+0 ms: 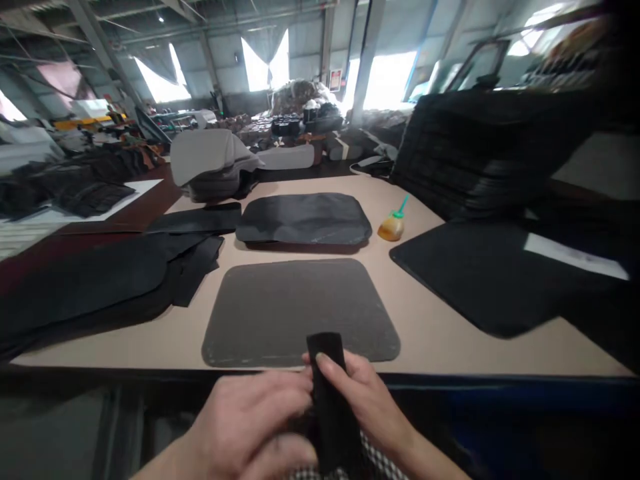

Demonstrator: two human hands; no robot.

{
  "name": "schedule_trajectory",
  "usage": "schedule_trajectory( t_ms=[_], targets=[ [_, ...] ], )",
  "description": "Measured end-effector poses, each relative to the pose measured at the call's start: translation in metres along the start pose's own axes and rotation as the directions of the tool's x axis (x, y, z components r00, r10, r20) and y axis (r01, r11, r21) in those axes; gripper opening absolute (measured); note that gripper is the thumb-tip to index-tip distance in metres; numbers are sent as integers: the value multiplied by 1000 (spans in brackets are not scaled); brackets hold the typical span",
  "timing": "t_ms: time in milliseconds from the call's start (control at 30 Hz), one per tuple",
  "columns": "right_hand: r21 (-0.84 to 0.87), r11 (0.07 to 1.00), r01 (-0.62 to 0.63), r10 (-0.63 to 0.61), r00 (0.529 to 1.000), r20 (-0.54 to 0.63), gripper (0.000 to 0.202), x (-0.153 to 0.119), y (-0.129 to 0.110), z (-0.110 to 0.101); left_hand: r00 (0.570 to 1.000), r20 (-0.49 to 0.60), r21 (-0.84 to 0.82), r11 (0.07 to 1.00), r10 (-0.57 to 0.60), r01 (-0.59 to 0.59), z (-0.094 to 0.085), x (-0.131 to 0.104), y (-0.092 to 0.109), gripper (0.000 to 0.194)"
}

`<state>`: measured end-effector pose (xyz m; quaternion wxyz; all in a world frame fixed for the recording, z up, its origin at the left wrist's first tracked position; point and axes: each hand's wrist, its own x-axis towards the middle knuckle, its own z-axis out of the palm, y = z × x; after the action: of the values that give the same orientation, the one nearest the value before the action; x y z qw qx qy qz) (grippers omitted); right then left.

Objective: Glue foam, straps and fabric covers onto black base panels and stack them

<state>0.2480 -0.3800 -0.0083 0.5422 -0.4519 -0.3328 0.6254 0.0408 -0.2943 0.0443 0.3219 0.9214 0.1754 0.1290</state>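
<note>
My right hand [367, 393] grips a black strip of flexible sheet material [330, 400], its thumb pressed flat on the strip's face. The strip is held in front of the table's near edge, with its upper end pointing away from me. At the strip's left edge is my left hand [255, 420], slightly blurred, with curled fingers closed against it. Just beyond my hands, a grey panel with rounded corners [300, 310] lies flat on the table. Behind that panel rests a dark rounded panel or stack of panels [303, 219].
A squeeze bottle of amber liquid with a green nozzle [392, 227] stands on the tan tabletop [450, 340]. Black sheets [90, 280] lie at left; a black panel [480, 273] and tall dark stack [475, 153] occupy the right. Grey pieces [205, 160] are piled behind.
</note>
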Motion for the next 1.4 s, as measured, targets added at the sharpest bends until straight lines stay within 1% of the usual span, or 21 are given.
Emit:
schedule_trajectory(
  t_ms=[33, 67, 100, 133, 200, 233, 267, 300, 367, 433, 467, 533, 567, 600, 667, 700, 800, 900, 1100, 1233, 1400],
  targets=[
    [-23, 1000, 3, -2, 1000, 25, 44, -6, -1, -3, 986, -76, -134, 981, -148, 137, -3, 5, -7, 36],
    [-28, 1000, -6, 7, 998, 55, 45, -11, -2, -4, 954, -86, -272, 928, -288, 256, -5, 12, -13, 40],
    [-20, 1000, -24, 25, 997, 79, 47, -13, -2, -5, 917, -19, -398, 845, -398, 358, -5, 20, -19, 43],
    [-9, 999, -49, 50, 994, 100, 50, -14, -1, -5, 883, 104, -498, 744, -458, 445, -4, 29, -23, 47],
    [3, 994, -109, 108, 988, 114, 55, -13, 1, -5, 822, 349, -609, 558, -450, 564, 1, 47, -29, 47],
    [11, 991, -133, 131, 986, 104, 57, -11, 3, -5, 805, 412, -636, 498, -426, 590, 4, 56, -31, 44],
    [21, 988, -151, 149, 985, 91, 59, -9, 5, -7, 800, 436, -649, 472, -411, 596, 6, 65, -34, 41],
    [29, 985, -167, 165, 983, 83, 60, -8, 7, -9, 804, 431, -651, 476, -409, 591, 7, 74, -37, 39],
    [56, 984, -172, 168, 984, 67, 61, -7, 14, -17, 826, 371, -625, 544, -423, 560, 6, 92, -48, 39],
    [68, 990, -123, 123, 992, 6, 61, -8, 23, -29, 861, 259, -554, 663, -438, 504, 1, 113, -66, 39],
    [38, 996, -76, 78, 995, -58, 61, -10, 29, -35, 883, 184, -499, 733, -431, 462, -1, 125, -77, 38],
    [-104, 994, 21, -44, 975, -219, 60, -12, 41, -48, 930, 29, -306, 882, -368, 358, -2, 150, -100, 35],
    [-188, 981, 48, -101, 954, -283, 61, -12, 46, -54, 947, -36, -164, 937, -318, 308, -2, 163, -111, 33],
    [-252, 966, 55, -139, 935, -328, 61, -12, 51, -59, 960, -84, -17, 964, -267, 267, 0, 177, -121, 31],
    [-289, 957, 23, -134, 920, -369, 63, -9, 54, -65, 972, -125, 211, 952, -197, 220, 7, 202, -138, 28],
    [-278, 961, -3, -105, 921, -374, 64, -6, 54, -66, 974, -131, 274, 938, -183, 213, 11, 214, -144, 26],
    [-239, 970, -44, -48, 929, -366, 61, 5, 46, -70, 976, -133, 364, 908, -170, 207, 22, 241, -153, 22],
    [-246, 969, -4, -92, 921, -379, 52, 15, 37, -75, 977, -134, 443, 872, -166, 209, 27, 256, -155, 21],
    [-296, 955, 29, -145, 915, -378, 40, 20, 34, -85, 975, -136, 532, 817, -176, 221, 30, 266, -155, 21],
    [-375, 926, 41, -191, 909, -371, 34, 20, 35, -85, 974, -144, 579, 784, -174, 226, 34, 267, -156, 20],
    [-418, 908, 38, -211, 901, -379, 29, 23, 32, -86, 973, -166, 626, 745, -160, 229, 34, 266, -155, 20]
  ],
)
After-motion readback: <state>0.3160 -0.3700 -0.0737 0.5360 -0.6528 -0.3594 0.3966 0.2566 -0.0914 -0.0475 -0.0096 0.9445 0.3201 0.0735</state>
